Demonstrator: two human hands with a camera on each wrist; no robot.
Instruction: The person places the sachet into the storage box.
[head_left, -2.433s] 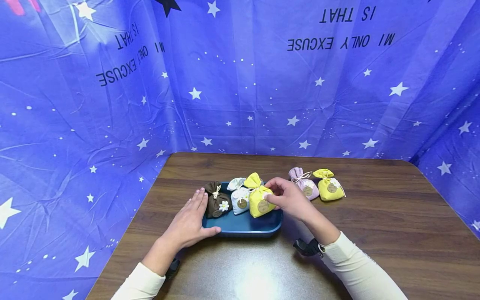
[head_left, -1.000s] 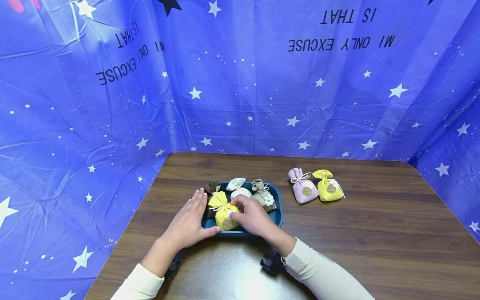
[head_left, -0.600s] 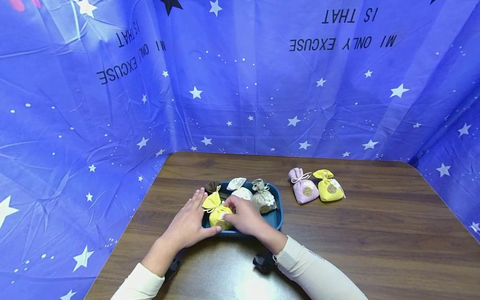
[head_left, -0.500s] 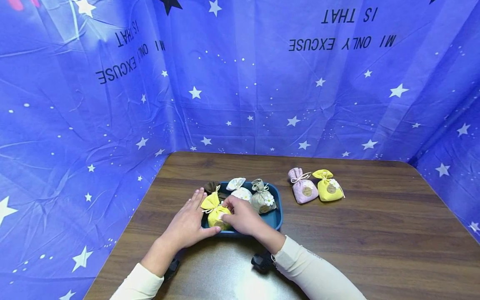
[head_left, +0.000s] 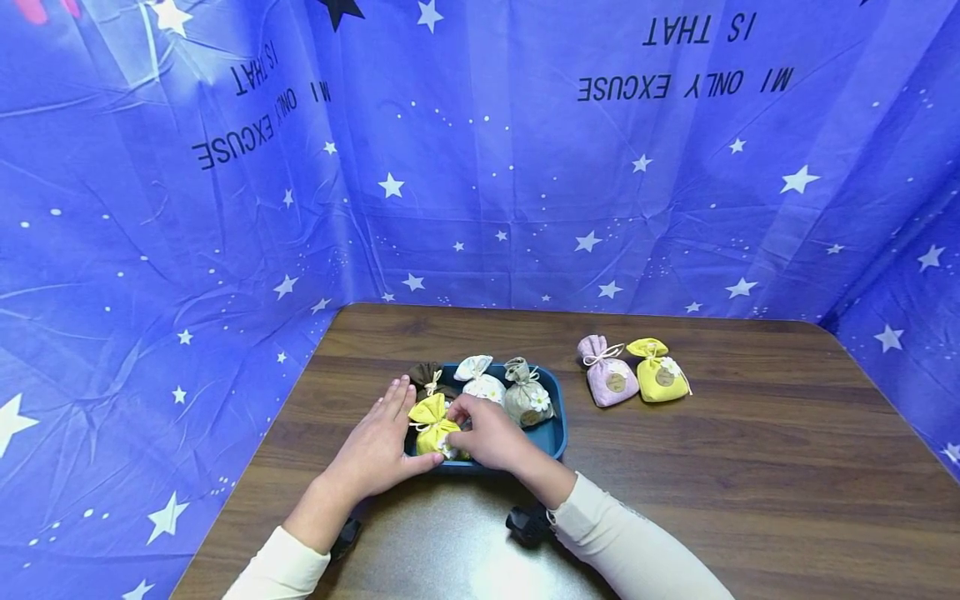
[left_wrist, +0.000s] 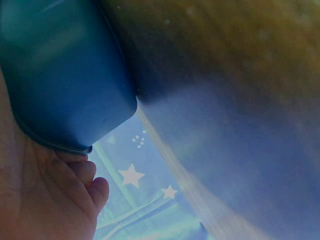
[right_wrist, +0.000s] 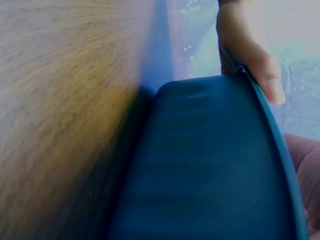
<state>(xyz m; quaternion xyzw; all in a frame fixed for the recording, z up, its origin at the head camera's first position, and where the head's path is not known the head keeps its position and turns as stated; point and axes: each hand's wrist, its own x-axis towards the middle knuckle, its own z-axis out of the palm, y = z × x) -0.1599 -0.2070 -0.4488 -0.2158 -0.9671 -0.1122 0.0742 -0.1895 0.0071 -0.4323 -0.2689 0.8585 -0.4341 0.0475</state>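
Observation:
In the head view a dark teal tray (head_left: 553,442) holds several small tied cloth pouches. My left hand (head_left: 380,446) lies along its left end, fingers straight and thumb over the front rim; the left wrist view shows that hand (left_wrist: 55,190) against the tray's outer wall (left_wrist: 75,75). My right hand (head_left: 491,433) pinches a yellow pouch (head_left: 431,429) low in the tray's front left part. Behind it is a brown pouch (head_left: 426,375), partly covered. A white pouch (head_left: 480,379) and a grey-green pouch (head_left: 527,398) lie along the back. The right wrist view catches my left thumb on the tray's rim (right_wrist: 277,135).
To the right of the tray, a pink pouch (head_left: 611,379) and another yellow pouch (head_left: 662,379) lie side by side on the brown wooden table (head_left: 750,450). A blue cloth with stars (head_left: 525,183) hangs behind the table and at both sides.
The right hand has brought the yellow pouch from the tray's right part to its front left, where it now sits lower. The grey-green pouch has come into sight. The left hand has stayed in place.

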